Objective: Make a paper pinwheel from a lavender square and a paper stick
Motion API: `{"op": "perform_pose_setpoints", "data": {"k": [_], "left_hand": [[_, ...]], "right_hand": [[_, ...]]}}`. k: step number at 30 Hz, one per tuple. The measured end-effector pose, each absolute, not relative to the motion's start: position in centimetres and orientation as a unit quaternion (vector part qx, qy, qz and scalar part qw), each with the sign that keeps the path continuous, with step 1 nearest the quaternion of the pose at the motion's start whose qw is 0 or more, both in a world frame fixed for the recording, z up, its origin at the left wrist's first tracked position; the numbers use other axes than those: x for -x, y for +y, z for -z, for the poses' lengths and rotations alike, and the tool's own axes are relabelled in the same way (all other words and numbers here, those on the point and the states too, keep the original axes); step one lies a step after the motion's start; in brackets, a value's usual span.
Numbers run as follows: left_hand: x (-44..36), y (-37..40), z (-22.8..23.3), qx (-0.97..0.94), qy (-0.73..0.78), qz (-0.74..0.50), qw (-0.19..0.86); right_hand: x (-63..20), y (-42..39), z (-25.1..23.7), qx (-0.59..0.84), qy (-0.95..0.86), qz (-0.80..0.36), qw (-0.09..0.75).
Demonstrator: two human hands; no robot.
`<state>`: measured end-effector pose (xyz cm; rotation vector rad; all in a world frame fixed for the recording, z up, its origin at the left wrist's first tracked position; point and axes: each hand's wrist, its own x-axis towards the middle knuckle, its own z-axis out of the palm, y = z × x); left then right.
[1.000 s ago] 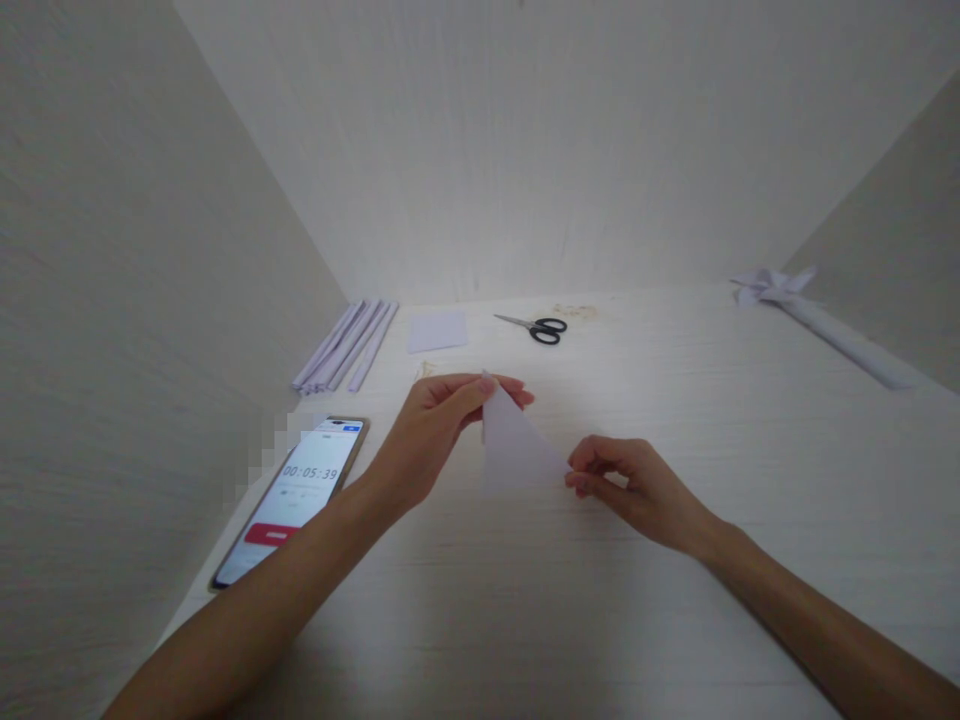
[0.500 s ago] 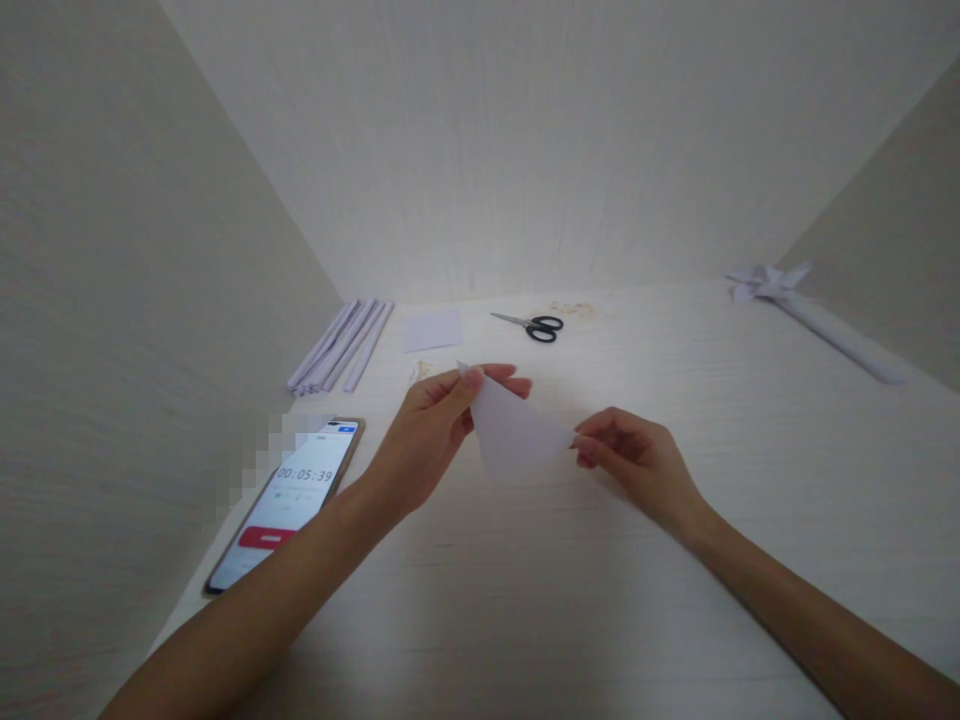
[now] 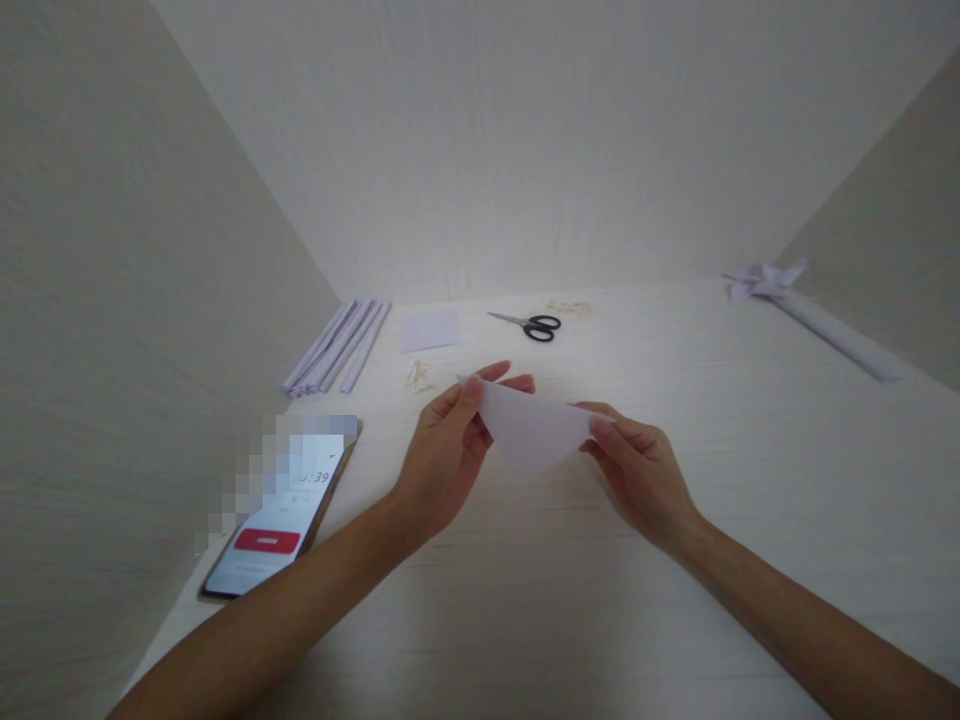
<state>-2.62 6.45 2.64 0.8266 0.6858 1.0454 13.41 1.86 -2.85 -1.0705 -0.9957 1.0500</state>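
Both hands hold one folded white paper triangle (image 3: 534, 432) up off the table (image 3: 675, 560), at centre frame. Left hand (image 3: 442, 455) pinches the triangle's upper left corner between thumb and fingers, the other fingers loosely curled; wrist runs down toward lower left of frame. Right hand (image 3: 637, 465) pinches the right corner, thumb on top, fingers curled under; forearm exits lower right. Triangle points down, long edge on top running between the two hands.

Phone (image 3: 281, 520) lies flat on the table at lower left, screen lit with a red button, part of it pixelated, well apart from the left hand. Bundle of rolled white paper sticks (image 3: 336, 345) lies at left of centre, up against the left wall. Small square white sheet (image 3: 430, 330) is just right of the sticks. Black-handled scissors (image 3: 532, 325) lie near the back wall, above the hands. Small pale scraps (image 3: 418, 375) sit on the table just above the left hand. White paper pinwheel (image 3: 795, 300) lies at upper right, near the right wall.
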Motion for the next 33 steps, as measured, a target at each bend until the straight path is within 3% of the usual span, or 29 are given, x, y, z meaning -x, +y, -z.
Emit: {"op": "perform_pose_setpoints", "data": {"k": [10, 33], "left_hand": [[2.4, 5.9, -2.4, -0.352, 0.300, -0.435, 0.772], [2.8, 6.4, -2.0, -0.400, 0.296, -0.427, 0.755]], "right_hand": [[-13.0, 1.7, 1.8, 0.394, -0.336, -0.526, 0.674], [-12.9, 1.6, 1.7, 0.336, -0.280, -0.602, 0.668]]}}
